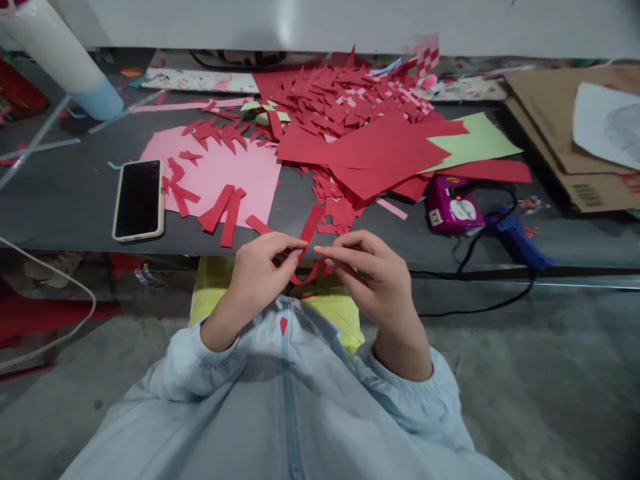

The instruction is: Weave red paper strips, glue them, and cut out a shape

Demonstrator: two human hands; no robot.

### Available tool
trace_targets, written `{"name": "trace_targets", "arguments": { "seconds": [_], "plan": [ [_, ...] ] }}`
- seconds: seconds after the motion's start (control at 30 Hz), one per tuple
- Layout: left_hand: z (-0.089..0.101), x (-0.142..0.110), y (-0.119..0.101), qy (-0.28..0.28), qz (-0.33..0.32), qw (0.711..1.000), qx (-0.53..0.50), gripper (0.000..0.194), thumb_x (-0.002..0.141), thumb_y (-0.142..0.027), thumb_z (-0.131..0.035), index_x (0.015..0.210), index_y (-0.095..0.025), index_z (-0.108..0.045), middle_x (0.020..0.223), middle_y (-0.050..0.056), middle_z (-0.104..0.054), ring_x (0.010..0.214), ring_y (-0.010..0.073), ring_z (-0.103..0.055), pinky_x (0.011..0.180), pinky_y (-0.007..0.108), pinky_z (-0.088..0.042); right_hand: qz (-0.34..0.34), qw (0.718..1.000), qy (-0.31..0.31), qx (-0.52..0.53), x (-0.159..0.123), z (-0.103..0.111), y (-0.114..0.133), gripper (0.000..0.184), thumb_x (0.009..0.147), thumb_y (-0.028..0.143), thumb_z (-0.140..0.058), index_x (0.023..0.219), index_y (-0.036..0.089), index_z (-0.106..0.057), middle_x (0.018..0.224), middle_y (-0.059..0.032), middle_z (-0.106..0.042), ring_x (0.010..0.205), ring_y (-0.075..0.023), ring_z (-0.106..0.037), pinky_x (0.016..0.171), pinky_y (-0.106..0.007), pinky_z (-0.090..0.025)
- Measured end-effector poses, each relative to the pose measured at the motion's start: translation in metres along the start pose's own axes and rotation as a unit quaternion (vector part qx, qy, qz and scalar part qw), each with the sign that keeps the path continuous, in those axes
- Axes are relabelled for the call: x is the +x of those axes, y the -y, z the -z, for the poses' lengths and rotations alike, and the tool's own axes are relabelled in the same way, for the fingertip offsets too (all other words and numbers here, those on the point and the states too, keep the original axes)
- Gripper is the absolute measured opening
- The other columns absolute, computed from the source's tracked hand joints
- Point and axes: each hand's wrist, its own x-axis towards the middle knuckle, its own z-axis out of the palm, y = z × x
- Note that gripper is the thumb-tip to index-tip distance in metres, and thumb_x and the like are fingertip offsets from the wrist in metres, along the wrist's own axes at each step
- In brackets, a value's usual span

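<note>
Two bare hands meet over the near edge of the counter, with one red strip of paper bent into a loose curve between them. On the left hand, thumb and forefinger pinch the strip partway along, one end poking up past the fingertips. The right hand seems to nip the other end between thumb and fingers, forefinger reaching out, though I can't judge how firmly.

From where I stand, the bend calls for a light touch: roll the paper over a fingertip a little at a time, edges level, since a hard squeeze would probably crease it. Steadying the left pinch while the right guides the curve should stop it twisting.

Counting round them, I make it one phone, one pink sheet, one green sheet, one purple box and one blue glue gun. Two cut strips lie side by side at the pink sheet's near edge. The red scraps heaped behind are too many and too tangled to count.
</note>
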Motion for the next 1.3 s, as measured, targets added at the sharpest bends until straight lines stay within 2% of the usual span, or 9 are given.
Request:
{"name": "trace_targets", "arguments": {
  "seconds": [0.17,0.23,0.33,0.5,0.6,0.73,0.93,1.07,1.3],
  "plan": [
    [-0.001,-0.007,-0.005,0.013,0.04,0.997,-0.058,0.044,0.084,-0.012,-0.061,0.127,-0.021,-0.065,0.095,0.001,-0.078,0.082,0.0106,-0.073,0.078,0.02,-0.057,-0.066,0.994,-0.084,0.024,-0.001,-0.007,-0.001,0.017,0.083,0.019,-0.072,0.098,0.026,-0.077,0.085,-0.0019,-0.074,0.071,-0.0147,-0.068,0.066,-0.028,-0.057],
    [-0.001,-0.009,-0.008,0.026,0.046,0.996,-0.069,0.048,0.084,-0.011,-0.061,0.131,-0.021,-0.061,0.094,0.0,-0.078,0.083,0.0101,-0.073,0.079,0.019,-0.058,-0.097,0.988,-0.109,0.056,-0.002,-0.011,-0.003,0.011,0.081,0.019,-0.074,0.091,0.025,-0.077,0.083,-0.0016,-0.075,0.069,-0.0151,-0.069,0.066,-0.029,-0.058],
    [-0.001,-0.011,-0.01,0.034,0.039,0.996,-0.07,0.044,0.085,-0.01,-0.061,0.128,-0.02,-0.063,0.096,0.0,-0.079,0.086,0.0104,-0.074,0.083,0.019,-0.058,-0.099,0.982,-0.139,0.08,-0.001,-0.013,-0.008,0.004,0.08,0.02,-0.075,0.08,0.024,-0.075,0.082,-0.0024,-0.074,0.078,-0.0173,-0.07,0.07,-0.032,-0.059],
    [-0.001,-0.013,-0.007,0.037,0.052,0.994,-0.088,0.044,0.084,-0.01,-0.061,0.127,-0.018,-0.064,0.094,0.001,-0.079,0.084,0.0108,-0.075,0.08,0.018,-0.059,-0.127,0.974,-0.145,0.12,0.001,-0.013,-0.013,0.003,0.077,0.023,-0.078,0.08,0.024,-0.075,0.107,-0.0069,-0.074,0.095,-0.0206,-0.072,0.082,-0.037,-0.061],
    [-0.001,-0.014,-0.004,0.035,0.067,0.992,-0.104,0.044,0.084,-0.011,-0.062,0.127,-0.018,-0.065,0.094,0.002,-0.079,0.083,0.0113,-0.075,0.079,0.019,-0.059,-0.161,0.961,-0.135,0.179,0.001,-0.014,-0.013,0.004,0.076,0.021,-0.078,0.077,0.024,-0.075,0.096,-0.005,-0.078,0.089,-0.0193,-0.074,0.075,-0.032,-0.062],
    [-0.001,-0.015,0.0,0.033,0.079,0.99,-0.115,0.043,0.084,-0.013,-0.063,0.126,-0.018,-0.066,0.094,0.003,-0.079,0.083,0.0114,-0.074,0.08,0.019,-0.06,-0.2,0.944,-0.164,0.207,0.002,-0.016,-0.01,0.009,0.069,0.021,-0.082,0.072,0.023,-0.075,0.075,-0.001,-0.076,0.069,-0.0162,-0.072,0.064,-0.029,-0.062],
    [-0.002,-0.016,0.0,0.042,0.093,0.987,-0.127,0.042,0.082,-0.012,-0.063,0.124,-0.017,-0.067,0.092,0.003,-0.078,0.083,0.0117,-0.074,0.079,0.02,-0.06,-0.235,0.932,-0.154,0.229,0.007,-0.018,-0.009,0.012,0.065,0.017,-0.082,0.071,0.022,-0.072,0.066,0.0022,-0.072,0.057,-0.012,-0.067,0.055,-0.024,-0.058],
    [-0.001,-0.015,0.001,0.04,0.094,0.987,-0.127,0.04,0.083,-0.012,-0.063,0.121,-0.018,-0.068,0.093,0.003,-0.079,0.084,0.0127,-0.074,0.08,0.022,-0.06,-0.259,0.923,-0.153,0.241,0.007,-0.018,-0.011,0.018,0.063,0.016,-0.082,0.077,0.022,-0.071,0.071,0.0027,-0.073,0.057,-0.0102,-0.066,0.055,-0.021,-0.057],
    [0.008,-0.016,0.006,0.034,0.024,0.998,-0.053,0.02,0.091,-0.018,-0.056,0.099,-0.02,-0.074,0.1,0.004,-0.077,0.09,0.0142,-0.071,0.081,0.026,-0.055,-0.281,0.914,-0.16,0.245,0.006,-0.018,-0.013,0.017,0.063,0.018,-0.084,0.076,0.021,-0.073,0.069,0.0019,-0.073,0.055,-0.0106,-0.066,0.053,-0.023,-0.057]
  ]
}}
